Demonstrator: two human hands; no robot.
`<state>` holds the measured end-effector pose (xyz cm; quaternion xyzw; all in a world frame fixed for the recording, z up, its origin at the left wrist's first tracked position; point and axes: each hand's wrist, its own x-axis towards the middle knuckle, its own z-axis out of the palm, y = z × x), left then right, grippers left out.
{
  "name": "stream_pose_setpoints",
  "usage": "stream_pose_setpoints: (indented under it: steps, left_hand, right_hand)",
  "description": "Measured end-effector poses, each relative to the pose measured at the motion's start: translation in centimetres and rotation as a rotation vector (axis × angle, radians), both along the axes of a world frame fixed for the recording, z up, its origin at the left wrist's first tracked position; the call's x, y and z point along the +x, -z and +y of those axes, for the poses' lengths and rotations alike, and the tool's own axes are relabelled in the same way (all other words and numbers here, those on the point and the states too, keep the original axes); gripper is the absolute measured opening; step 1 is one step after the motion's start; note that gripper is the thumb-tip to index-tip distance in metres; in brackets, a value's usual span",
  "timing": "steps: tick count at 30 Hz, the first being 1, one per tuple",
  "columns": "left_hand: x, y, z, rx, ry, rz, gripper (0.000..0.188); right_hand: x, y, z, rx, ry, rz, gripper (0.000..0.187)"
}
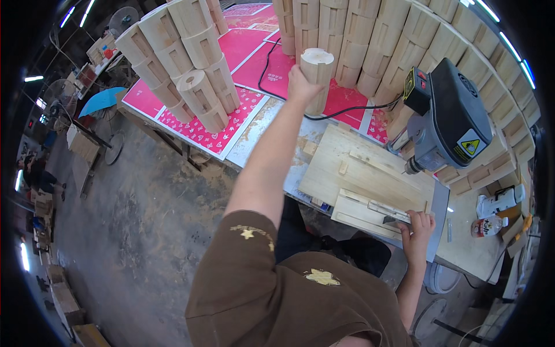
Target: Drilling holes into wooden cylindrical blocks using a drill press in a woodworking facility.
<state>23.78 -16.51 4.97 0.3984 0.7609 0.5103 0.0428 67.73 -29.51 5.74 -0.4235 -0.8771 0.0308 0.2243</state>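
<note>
My left hand (303, 87) reaches far forward, its fingers wrapped round the side of an upright wooden cylinder (318, 78) with notches in its top rim. The cylinder stands on or just above the pink-covered table; its base is partly hidden. My right hand (417, 228) is closed at the right end of a wooden jig (358, 213) on the drill press base. By its fingertips lies a thin metal strip (388, 209) with a small dark piece; what the fingers grip is not plain. The drill chuck (413, 166) hangs above a wooden board (329, 165).
Stacked slotted wooden cylinders (202, 95) stand at left, with more stacks (361, 46) at the back and right. A black cable (341, 113) runs to the drill press (457, 110). At right are a plastic bottle (488, 226) and a white container (500, 201).
</note>
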Motion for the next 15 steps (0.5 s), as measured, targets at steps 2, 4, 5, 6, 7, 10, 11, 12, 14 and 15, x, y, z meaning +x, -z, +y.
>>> stream_pose_setpoints:
  steps: [2, 4, 5, 6, 7, 10, 11, 12, 14, 15]
  left_hand:
    - [0.4, 2.1, 0.6, 0.129, -0.002, -0.042, 0.077]
    - [1.2, 3.0, 0.3, 0.248, -0.003, -0.085, 0.077]
    - [1.7, 3.2, -0.1, 0.309, -0.049, -0.007, 0.071]
    - [1.8, 3.2, -0.6, 0.369, -0.095, 0.073, 0.066]
    - [1.6, 3.2, -1.2, 0.363, -0.086, 0.069, 0.066]
    - [1.0, 1.8, -5.3, 0.537, 0.042, 0.067, 0.044]
    - [1.5, 1.0, -7.0, 0.578, 0.21, -0.231, 0.048]
    - [3.2, -0.9, -9.3, 0.502, 0.337, -0.338, 0.047]
    - [5.0, -3.1, -12.9, 0.277, 0.448, -0.353, 0.042]
    - [6.1, -4.1, -14.5, 0.127, 0.51, -0.405, 0.04]
  right_hand:
    - [0.0, 0.0, -0.1, -0.01, 0.009, 0.02, 0.031]
    - [0.1, 0.1, -0.2, -0.008, 0.013, 0.022, 0.031]
    - [0.3, 0.1, -0.4, -0.014, 0.02, 0.026, 0.031]
    - [0.4, 0.1, -0.5, -0.017, 0.026, 0.025, 0.031]
    - [0.5, 0.1, -0.6, -0.019, 0.023, 0.028, 0.031]
    - [0.4, -0.2, -0.7, -0.019, 0.014, 0.028, 0.031]
    - [0.4, -0.1, -0.6, -0.013, -0.001, 0.033, 0.031]
    - [0.7, 0.1, -0.5, -0.023, 0.011, 0.03, 0.031]
    - [0.7, 0.3, -0.2, -0.035, 0.016, 0.022, 0.032]
    - [0.6, 0.5, 0.0, -0.038, 0.016, 0.021, 0.032]
